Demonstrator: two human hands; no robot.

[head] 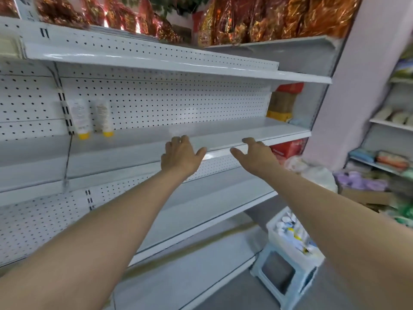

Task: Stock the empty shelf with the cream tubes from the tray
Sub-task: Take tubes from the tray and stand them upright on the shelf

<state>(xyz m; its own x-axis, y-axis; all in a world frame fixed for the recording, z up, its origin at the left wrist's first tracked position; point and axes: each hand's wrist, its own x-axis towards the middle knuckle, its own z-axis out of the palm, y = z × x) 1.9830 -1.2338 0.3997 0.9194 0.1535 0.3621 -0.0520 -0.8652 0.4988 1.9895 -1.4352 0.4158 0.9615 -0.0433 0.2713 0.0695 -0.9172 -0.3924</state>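
Two white cream tubes with yellow caps stand cap-down at the left end of the white shelf (245, 133): one tube (80, 118) and a second tube (103, 117) just right of it, both against the pegboard back. My left hand (180, 155) and my right hand (254, 154) hover side by side at the shelf's front edge, right of the tubes, both open and holding nothing. The white tray (290, 249) with more tubes rests on a small stool at the lower right, partly hidden by my right forearm.
Foil-wrapped red and gold packs fill the top shelf (268, 23). A yellow-and-red pack (282, 101) stands at the shelf's right end. Lower white shelves (212, 204) jut out below. The light blue stool (283, 276) stands on the floor. Another rack (388, 135) with goods is at the right.
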